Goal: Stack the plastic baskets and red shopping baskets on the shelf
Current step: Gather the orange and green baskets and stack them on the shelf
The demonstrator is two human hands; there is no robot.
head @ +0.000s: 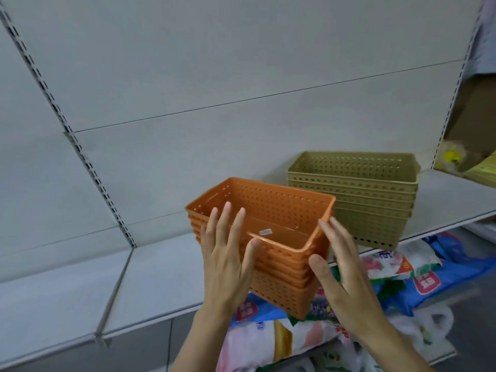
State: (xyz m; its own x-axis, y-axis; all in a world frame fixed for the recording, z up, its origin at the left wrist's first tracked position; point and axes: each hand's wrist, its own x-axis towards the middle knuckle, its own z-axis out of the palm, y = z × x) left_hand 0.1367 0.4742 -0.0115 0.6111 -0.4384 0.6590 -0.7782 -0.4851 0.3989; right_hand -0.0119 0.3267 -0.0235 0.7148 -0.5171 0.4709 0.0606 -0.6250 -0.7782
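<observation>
A stack of several orange perforated plastic baskets (pixel 279 210) sits at the front edge of the grey shelf (pixel 161 280), its near corner hanging out past the edge. My left hand (pixel 228 264) lies flat against the stack's near wall, fingers spread and thumb at the rim. My right hand (pixel 341 269) is at the stack's right corner, fingers apart, thumb close to the corner; I cannot tell whether it touches. A stack of several olive-tan perforated baskets (pixel 375 208) stands on the same shelf to the right, behind the orange stack. No red shopping baskets are in view.
The shelf's grey back panel (pixel 188 76) rises behind, with slotted uprights (pixel 88 162) on the left and right. Below the shelf lie several printed plastic bags (pixel 418 275). A cardboard box (pixel 475 119) and yellow packaging (pixel 453 157) sit at the far right.
</observation>
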